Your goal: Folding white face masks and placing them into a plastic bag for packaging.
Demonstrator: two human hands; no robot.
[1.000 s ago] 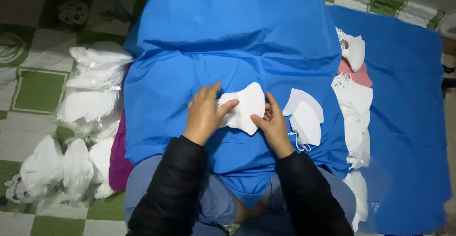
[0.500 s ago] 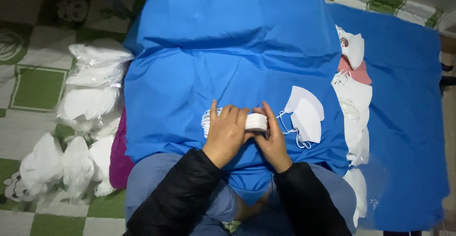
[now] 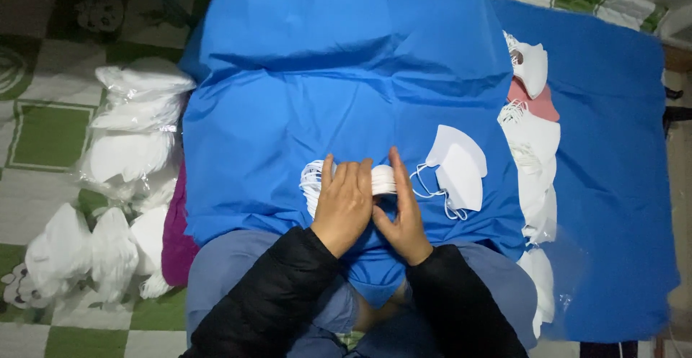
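Head view: at lower centre, a folded white face mask [image 3: 382, 179] is pinched flat on the blue cloth [image 3: 339, 77] between the left hand [image 3: 344, 203] and the right hand [image 3: 401, 210], both closed on it. Its ear loops [image 3: 311, 179] are splayed just left; these could be snagged under the fingers and the fold sprung open. Right of centre, a single mask [image 3: 458, 165] could be brushed aside. Bagged masks [image 3: 137, 120] are stacked at the left.
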